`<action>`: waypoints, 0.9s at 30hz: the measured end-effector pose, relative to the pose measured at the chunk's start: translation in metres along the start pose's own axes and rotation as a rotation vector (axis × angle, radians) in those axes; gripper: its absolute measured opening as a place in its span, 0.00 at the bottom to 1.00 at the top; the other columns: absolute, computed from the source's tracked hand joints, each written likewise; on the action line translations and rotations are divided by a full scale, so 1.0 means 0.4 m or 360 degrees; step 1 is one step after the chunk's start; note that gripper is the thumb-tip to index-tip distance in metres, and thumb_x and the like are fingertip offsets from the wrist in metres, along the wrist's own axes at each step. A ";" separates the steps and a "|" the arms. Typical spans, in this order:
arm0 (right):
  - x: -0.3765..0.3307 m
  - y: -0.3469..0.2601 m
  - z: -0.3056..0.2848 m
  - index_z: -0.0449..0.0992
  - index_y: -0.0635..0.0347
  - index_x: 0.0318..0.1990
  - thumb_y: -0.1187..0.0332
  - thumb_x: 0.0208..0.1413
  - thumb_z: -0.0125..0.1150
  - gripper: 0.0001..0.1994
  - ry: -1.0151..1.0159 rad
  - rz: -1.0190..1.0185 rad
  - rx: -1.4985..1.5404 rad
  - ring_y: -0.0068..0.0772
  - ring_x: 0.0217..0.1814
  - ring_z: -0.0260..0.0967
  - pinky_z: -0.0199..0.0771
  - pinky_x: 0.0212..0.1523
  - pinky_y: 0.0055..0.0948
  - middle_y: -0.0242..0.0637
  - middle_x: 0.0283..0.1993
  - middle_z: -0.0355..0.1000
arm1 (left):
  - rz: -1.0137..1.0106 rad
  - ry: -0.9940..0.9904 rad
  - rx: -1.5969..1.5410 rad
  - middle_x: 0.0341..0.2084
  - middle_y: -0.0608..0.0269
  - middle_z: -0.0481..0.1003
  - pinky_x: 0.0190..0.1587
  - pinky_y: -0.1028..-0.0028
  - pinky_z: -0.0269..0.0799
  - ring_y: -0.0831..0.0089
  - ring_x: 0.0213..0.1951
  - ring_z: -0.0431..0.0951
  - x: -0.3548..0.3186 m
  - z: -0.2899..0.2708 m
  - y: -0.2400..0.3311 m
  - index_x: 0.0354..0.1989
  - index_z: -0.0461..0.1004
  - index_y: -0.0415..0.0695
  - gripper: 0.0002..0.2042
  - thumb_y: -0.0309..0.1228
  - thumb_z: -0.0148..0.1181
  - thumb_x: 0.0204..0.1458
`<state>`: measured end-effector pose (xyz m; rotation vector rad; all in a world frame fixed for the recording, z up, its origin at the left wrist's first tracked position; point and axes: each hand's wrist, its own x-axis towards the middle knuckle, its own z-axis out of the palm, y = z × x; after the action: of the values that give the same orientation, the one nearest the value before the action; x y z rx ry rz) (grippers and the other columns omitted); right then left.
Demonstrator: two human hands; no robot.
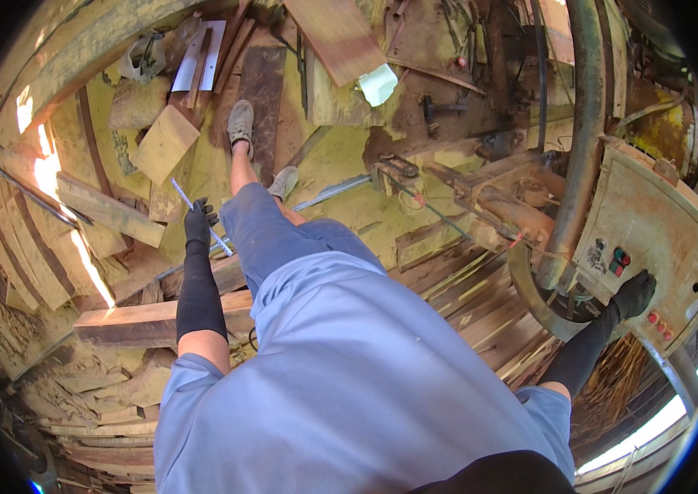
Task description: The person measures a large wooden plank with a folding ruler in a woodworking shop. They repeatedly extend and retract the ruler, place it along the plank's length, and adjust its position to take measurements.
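Black-gloved left hand (198,224): a bluish-white stick (180,191) is held in a curled grip.
Right hand (635,295): placed at the control box (653,214); its opening cannot be told.

No lettering, number or sign is legible. The beige, rust-stained control panel (658,218) carries a dark patch of marks (597,254) beside its red and green buttons (619,262); these marks are too small to make out. Any marking on the thin pale-blue strip (181,192), the white sheet (210,59) or the pale green sheet (378,86) likewise cannot be read.
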<state>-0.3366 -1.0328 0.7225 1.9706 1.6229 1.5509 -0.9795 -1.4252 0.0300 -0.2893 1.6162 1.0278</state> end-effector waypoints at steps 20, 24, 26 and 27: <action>0.018 0.070 0.074 0.77 0.54 0.41 0.53 0.58 0.52 0.16 -0.0038 0.0028 -0.0029 0.48 0.44 0.74 0.71 0.42 0.43 0.42 0.41 0.77 | 0.0021 -0.0002 -0.0028 0.32 0.59 0.73 0.29 0.71 0.74 0.70 0.26 0.74 0.012 -0.011 0.000 0.53 0.69 0.39 0.23 0.47 0.45 0.62; 0.016 0.038 0.051 0.77 0.54 0.40 0.52 0.59 0.50 0.17 -0.0058 0.0090 -0.0013 0.49 0.44 0.74 0.71 0.42 0.43 0.43 0.41 0.76 | 0.0016 0.0003 -0.0026 0.32 0.58 0.73 0.30 0.70 0.74 0.70 0.26 0.74 0.017 -0.015 0.001 0.53 0.69 0.39 0.23 0.46 0.44 0.62; 0.013 0.026 0.036 0.76 0.55 0.40 0.54 0.58 0.51 0.16 -0.0070 0.0094 -0.0038 0.49 0.43 0.74 0.73 0.42 0.43 0.43 0.41 0.76 | 0.0017 0.0005 -0.0023 0.32 0.58 0.73 0.30 0.70 0.74 0.70 0.26 0.74 0.020 -0.014 0.006 0.53 0.69 0.39 0.23 0.46 0.44 0.62; 0.012 0.024 0.032 0.76 0.56 0.40 0.54 0.58 0.52 0.15 -0.0077 0.0096 -0.0050 0.49 0.43 0.74 0.73 0.42 0.43 0.43 0.41 0.76 | 0.0026 0.0007 -0.0017 0.32 0.58 0.73 0.30 0.70 0.75 0.70 0.26 0.74 0.019 -0.013 0.008 0.53 0.69 0.39 0.23 0.46 0.44 0.62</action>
<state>-0.3213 -1.0270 0.7258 2.0422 1.5249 1.5277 -0.9877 -1.4246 0.0245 -0.2863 1.6199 1.0495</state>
